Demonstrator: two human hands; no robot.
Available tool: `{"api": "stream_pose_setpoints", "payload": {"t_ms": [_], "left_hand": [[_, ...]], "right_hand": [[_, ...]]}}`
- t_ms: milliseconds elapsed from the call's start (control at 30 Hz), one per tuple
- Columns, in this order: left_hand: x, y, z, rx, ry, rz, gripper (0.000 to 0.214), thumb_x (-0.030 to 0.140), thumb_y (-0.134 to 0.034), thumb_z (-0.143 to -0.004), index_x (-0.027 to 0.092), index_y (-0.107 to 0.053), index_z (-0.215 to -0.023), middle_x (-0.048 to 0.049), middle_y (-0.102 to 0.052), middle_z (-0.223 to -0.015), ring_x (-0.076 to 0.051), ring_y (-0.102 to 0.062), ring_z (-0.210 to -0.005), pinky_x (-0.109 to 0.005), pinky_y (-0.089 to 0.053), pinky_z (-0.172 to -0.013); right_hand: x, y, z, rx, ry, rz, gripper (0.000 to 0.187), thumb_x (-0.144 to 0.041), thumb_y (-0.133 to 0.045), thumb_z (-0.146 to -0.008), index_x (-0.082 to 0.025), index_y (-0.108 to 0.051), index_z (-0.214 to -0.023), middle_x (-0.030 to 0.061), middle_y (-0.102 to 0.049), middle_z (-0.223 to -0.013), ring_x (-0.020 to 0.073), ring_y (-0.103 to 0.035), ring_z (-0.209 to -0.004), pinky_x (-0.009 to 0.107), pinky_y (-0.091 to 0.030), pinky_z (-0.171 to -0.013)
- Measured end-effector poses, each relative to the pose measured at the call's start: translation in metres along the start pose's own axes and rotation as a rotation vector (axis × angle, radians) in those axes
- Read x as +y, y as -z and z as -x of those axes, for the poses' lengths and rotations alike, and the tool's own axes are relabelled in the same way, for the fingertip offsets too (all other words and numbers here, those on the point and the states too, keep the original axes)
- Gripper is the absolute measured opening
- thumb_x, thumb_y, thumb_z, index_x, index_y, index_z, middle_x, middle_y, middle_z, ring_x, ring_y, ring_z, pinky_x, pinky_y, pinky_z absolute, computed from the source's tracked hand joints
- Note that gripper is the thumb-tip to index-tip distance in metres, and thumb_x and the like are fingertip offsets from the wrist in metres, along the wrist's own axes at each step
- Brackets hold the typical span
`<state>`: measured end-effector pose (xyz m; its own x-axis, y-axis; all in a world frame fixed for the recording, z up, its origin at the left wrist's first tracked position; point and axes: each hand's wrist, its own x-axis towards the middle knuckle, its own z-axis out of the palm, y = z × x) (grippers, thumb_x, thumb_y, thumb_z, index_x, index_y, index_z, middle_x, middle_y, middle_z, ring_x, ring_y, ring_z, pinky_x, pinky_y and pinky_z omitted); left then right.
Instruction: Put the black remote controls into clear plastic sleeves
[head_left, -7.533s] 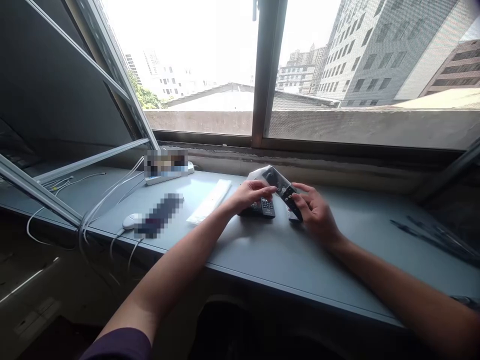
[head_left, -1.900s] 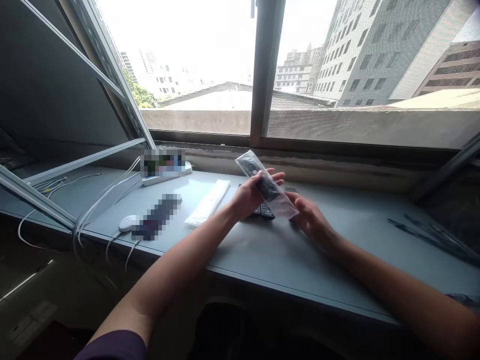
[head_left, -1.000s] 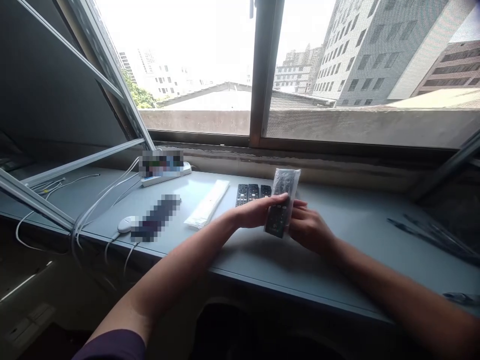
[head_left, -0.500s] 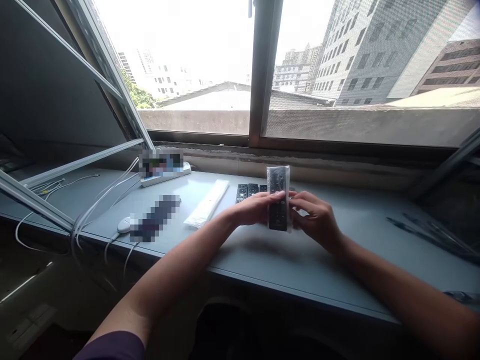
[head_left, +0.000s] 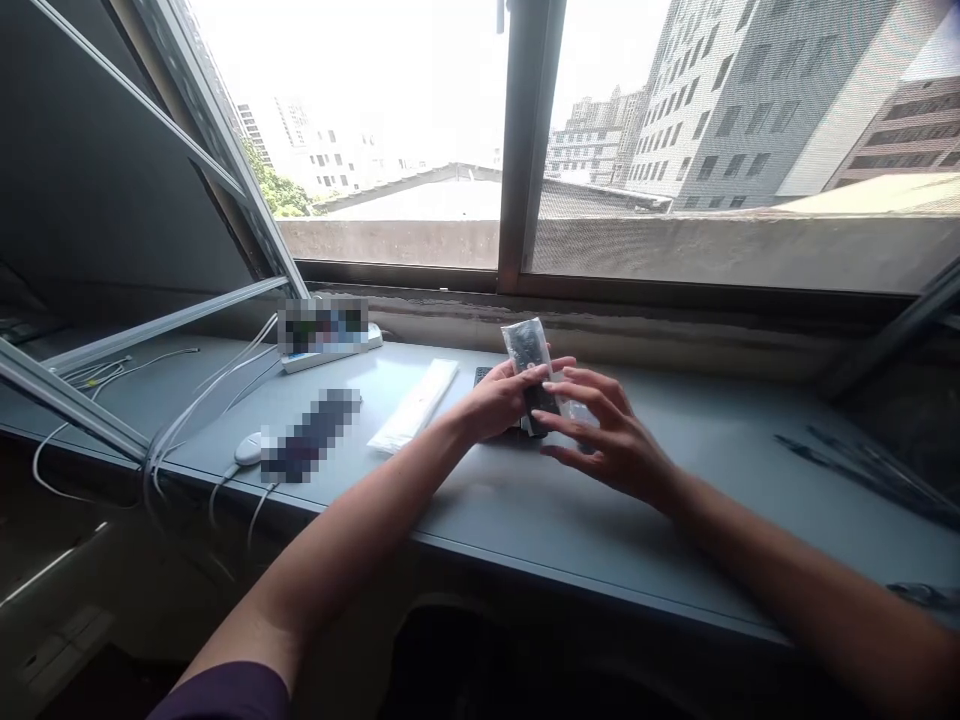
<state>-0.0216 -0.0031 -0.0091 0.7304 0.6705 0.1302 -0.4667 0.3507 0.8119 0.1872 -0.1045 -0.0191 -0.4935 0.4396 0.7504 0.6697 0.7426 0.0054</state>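
Observation:
A black remote control in a clear plastic sleeve (head_left: 527,345) is held above the table, tilted with its top to the left. My left hand (head_left: 496,402) is closed around it, thumb across its front. My right hand (head_left: 619,435) has its fingers spread at the remote's right side; the fingertips overlap its lower part, and whether they press on it I cannot tell. Loose clear plastic (head_left: 577,412) shows behind those fingers. Other black remotes (head_left: 481,375) lie on the table behind my left hand, mostly hidden.
A stack of flat clear plastic sleeves (head_left: 416,408) lies left of my hands on the grey table (head_left: 480,510). Further left are a blurred-out dark object (head_left: 311,440), a white round charger (head_left: 247,450), a power strip (head_left: 330,350) and white cables. Dark cables (head_left: 862,465) lie at right.
The sleeved remote has shifted left and tilted from upright. My right hand has moved left and its fingers have spread.

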Motion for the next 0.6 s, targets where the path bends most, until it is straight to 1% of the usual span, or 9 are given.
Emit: {"api": "stream_pose_setpoints", "payload": {"t_ms": [100, 167, 233, 300, 400, 500, 567, 600], "left_hand": [[-0.003, 0.004, -0.002, -0.026, 0.04, -0.004, 0.046, 0.028, -0.08, -0.099, 0.019, -0.074, -0.144, -0.0199, -0.076, -0.14, -0.03, -0.08, -0.116, -0.038, -0.065, -0.093], [-0.004, 0.005, -0.003, -0.049, 0.092, -0.004, 0.048, 0.032, -0.078, -0.1, 0.016, -0.073, -0.145, -0.0216, -0.077, -0.137, -0.029, -0.081, -0.11, -0.037, -0.065, -0.089], [-0.002, 0.005, -0.005, -0.038, 0.144, 0.012, 0.05, 0.04, -0.074, -0.103, 0.014, -0.073, -0.145, -0.022, -0.079, -0.133, -0.03, -0.081, -0.107, -0.038, -0.065, -0.09], [0.002, 0.004, -0.006, 0.012, 0.161, 0.056, 0.054, 0.048, -0.068, -0.105, 0.013, -0.071, -0.146, -0.022, -0.079, -0.13, -0.031, -0.081, -0.11, -0.039, -0.065, -0.094], [0.011, 0.001, -0.006, 0.091, 0.115, 0.167, 0.06, 0.053, -0.06, -0.108, 0.012, -0.067, -0.15, -0.0231, -0.076, -0.136, -0.032, -0.077, -0.121, -0.041, -0.064, -0.103], [0.02, 0.0, -0.006, 0.206, 0.044, 0.252, 0.069, 0.054, -0.061, -0.106, 0.015, -0.055, -0.162, -0.0233, -0.068, -0.149, -0.032, -0.073, -0.132, -0.043, -0.061, -0.11], [0.022, 0.002, -0.006, 0.299, -0.002, 0.262, 0.075, 0.053, -0.063, -0.105, 0.018, -0.046, -0.169, -0.0226, -0.063, -0.156, -0.032, -0.07, -0.137, -0.044, -0.061, -0.112], [0.023, 0.003, -0.006, 0.331, -0.024, 0.255, 0.076, 0.053, -0.064, -0.105, 0.019, -0.044, -0.17, -0.022, -0.061, -0.158, -0.032, -0.069, -0.139, -0.044, -0.061, -0.113]], "right_hand": [[0.002, 0.0, 0.0, -0.013, 0.061, 0.016, 0.052, -0.016, -0.077, -0.104, -0.044, -0.071, -0.147, 0.0033, -0.077, -0.144, 0.0346, -0.065, -0.143, 0.062, -0.054, -0.119], [0.003, 0.003, 0.0, 0.006, 0.07, -0.008, 0.051, -0.014, -0.073, -0.106, -0.042, -0.07, -0.149, 0.0033, -0.079, -0.141, 0.0331, -0.069, -0.139, 0.06, -0.056, -0.117], [0.003, 0.006, -0.001, 0.029, 0.034, -0.036, 0.048, -0.016, -0.07, -0.108, -0.04, -0.071, -0.15, 0.0037, -0.08, -0.139, 0.0327, -0.071, -0.135, 0.059, -0.06, -0.113], [0.004, 0.009, -0.001, 0.059, -0.013, -0.051, 0.046, -0.018, -0.069, -0.109, -0.039, -0.071, -0.15, 0.004, -0.081, -0.137, 0.0328, -0.073, -0.13, 0.058, -0.063, -0.109], [0.008, 0.01, -0.001, 0.106, -0.04, -0.055, 0.045, -0.019, -0.07, -0.108, -0.036, -0.071, -0.15, 0.0057, -0.082, -0.136, 0.0329, -0.075, -0.124, 0.057, -0.066, -0.104], [0.018, 0.007, 0.001, 0.137, -0.045, -0.035, 0.046, -0.019, -0.072, -0.107, -0.033, -0.07, -0.151, 0.0076, -0.081, -0.136, 0.0329, -0.075, -0.121, 0.057, -0.066, -0.104], [0.026, 0.004, 0.003, 0.128, -0.062, -0.013, 0.046, -0.018, -0.071, -0.108, -0.032, -0.07, -0.151, 0.008, -0.081, -0.134, 0.0328, -0.074, -0.12, 0.057, -0.065, -0.105], [0.03, 0.002, 0.004, 0.122, -0.069, -0.003, 0.045, -0.018, -0.071, -0.108, -0.031, -0.07, -0.151, 0.0084, -0.082, -0.132, 0.0327, -0.074, -0.119, 0.056, -0.066, -0.104]]}}
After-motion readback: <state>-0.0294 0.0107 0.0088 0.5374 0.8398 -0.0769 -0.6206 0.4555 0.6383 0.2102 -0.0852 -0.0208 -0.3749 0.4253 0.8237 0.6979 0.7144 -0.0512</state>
